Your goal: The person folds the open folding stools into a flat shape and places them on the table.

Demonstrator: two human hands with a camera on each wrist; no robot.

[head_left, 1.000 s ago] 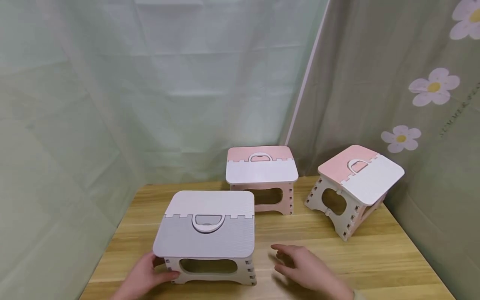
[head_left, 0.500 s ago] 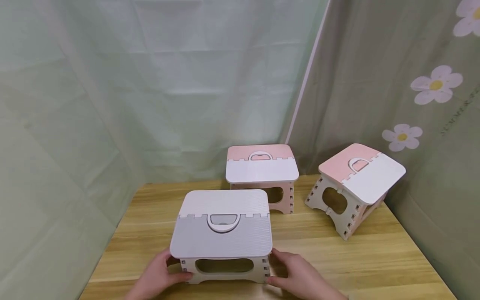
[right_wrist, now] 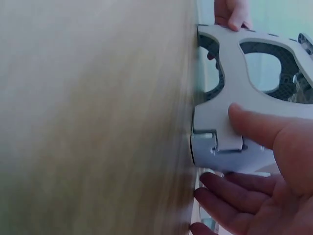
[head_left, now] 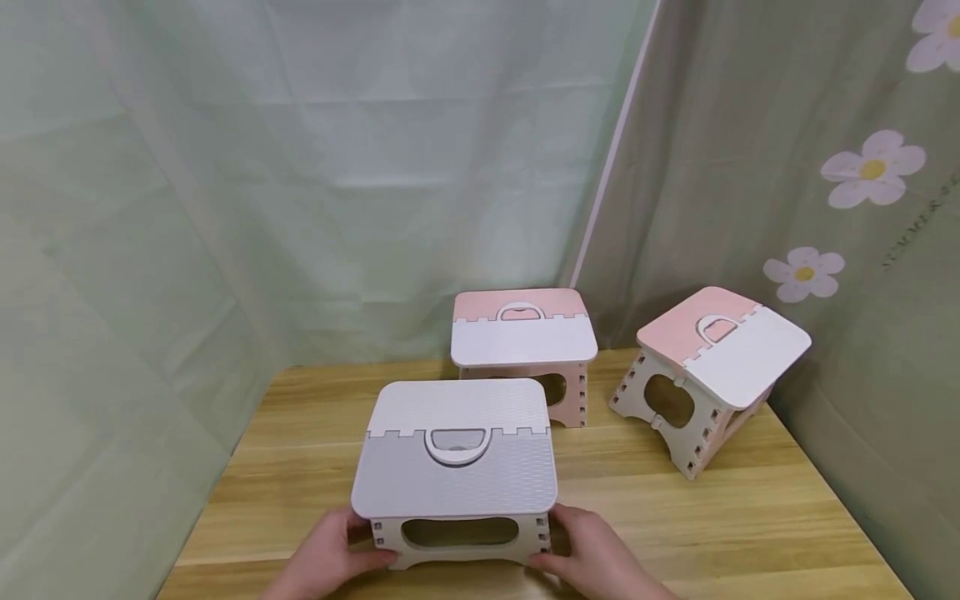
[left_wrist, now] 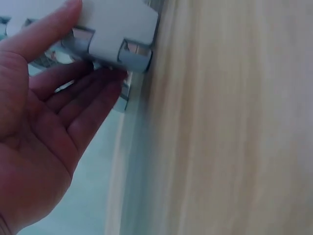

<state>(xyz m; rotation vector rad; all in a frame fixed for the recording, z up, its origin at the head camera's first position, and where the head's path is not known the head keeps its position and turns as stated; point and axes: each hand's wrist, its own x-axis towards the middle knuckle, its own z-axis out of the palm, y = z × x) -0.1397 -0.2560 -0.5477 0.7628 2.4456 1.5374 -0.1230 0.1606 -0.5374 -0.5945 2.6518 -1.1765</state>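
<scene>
A folding step stool (head_left: 453,487) with a grey and white top, a white carry handle and white legs stands unfolded at the front of the table. My left hand (head_left: 330,554) grips its left side, thumb on the front leg panel and fingers round the side. On the opposite side, my right hand (head_left: 596,554) holds the right leg the same way. The left wrist view shows the thumb over the white leg (left_wrist: 120,24), fingers behind it. In the right wrist view the thumb presses the front leg panel (right_wrist: 210,115), with the fingers below its hinged corner.
Behind the grey stool stands a pink and white folding stool (head_left: 525,342), partly covered by it in the head view. Another pink and white stool (head_left: 750,362) stands turned at the right. A pale curtain (head_left: 412,183) hangs behind the wood-grain table (head_left: 690,533).
The grey and white stool has slid to the right, with my left hand moving along with it. My right hand, apart from it at first, has come to hold its right leg.
</scene>
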